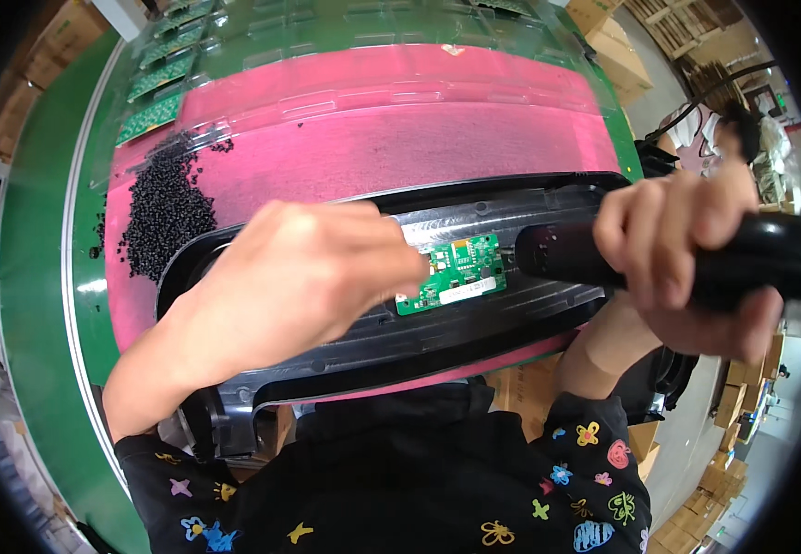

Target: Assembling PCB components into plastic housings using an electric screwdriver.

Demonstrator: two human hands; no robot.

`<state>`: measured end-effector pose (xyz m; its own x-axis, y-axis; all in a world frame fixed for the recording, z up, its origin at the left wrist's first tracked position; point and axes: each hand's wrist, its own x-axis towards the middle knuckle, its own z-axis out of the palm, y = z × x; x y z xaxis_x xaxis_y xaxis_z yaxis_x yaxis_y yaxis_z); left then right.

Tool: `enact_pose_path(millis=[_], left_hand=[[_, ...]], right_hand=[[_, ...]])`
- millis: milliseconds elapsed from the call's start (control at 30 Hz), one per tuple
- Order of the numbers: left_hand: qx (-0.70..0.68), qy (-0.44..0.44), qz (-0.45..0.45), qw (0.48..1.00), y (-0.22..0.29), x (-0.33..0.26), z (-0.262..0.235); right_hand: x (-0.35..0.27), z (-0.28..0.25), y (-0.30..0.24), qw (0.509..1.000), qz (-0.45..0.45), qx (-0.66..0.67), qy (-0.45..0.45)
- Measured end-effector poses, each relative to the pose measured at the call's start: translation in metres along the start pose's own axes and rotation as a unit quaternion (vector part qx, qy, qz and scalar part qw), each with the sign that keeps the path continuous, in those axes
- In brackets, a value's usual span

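Observation:
A green circuit board (465, 268) with a white label strip lies inside a long black plastic housing (326, 369). My left hand (303, 277) is closed, its fingertips drawn together at the board's left edge; whatever they pinch is hidden. Wrapped around a black electric screwdriver (566, 254), my right hand (686, 245) is slightly blurred. The tool lies nearly level, pointing left, and its bit ends close to the board's right edge. Whether the bit touches a screw there cannot be made out.
Left of the housing, a heap of small black screws (169, 212) rests on the pink mat (400, 138). Clear plastic trays (363, 92) stretch across the far side, with more green circuit boards (156, 115) at far left. Cardboard boxes (617, 60) and another person (696, 134) are beyond, to the right.

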<state>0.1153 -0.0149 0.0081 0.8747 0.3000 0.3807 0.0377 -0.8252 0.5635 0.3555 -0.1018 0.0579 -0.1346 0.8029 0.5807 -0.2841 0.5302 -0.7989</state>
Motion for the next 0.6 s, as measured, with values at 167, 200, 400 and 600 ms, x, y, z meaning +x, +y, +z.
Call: enact_pose_path(millis=[167,200,400,600], left_hand=[[0.054,-0.159,0.073,0.983,0.004,-0.002,-0.002],[0.069,-0.169,0.077,0.98,0.004,-0.002,-0.002],[0.081,-0.176,0.083,0.978,0.001,-0.006,0.003],[0.114,-0.181,0.047,0.976,0.006,-0.009,0.003]], right_hand=[[-0.003,0.0,0.007,0.994,0.051,-0.07,0.07],[-0.002,0.0,0.006,0.992,0.06,-0.076,0.078],[0.0,0.0,0.012,0.994,0.035,-0.075,0.074],[0.001,0.003,0.014,0.992,0.05,-0.084,0.074]])
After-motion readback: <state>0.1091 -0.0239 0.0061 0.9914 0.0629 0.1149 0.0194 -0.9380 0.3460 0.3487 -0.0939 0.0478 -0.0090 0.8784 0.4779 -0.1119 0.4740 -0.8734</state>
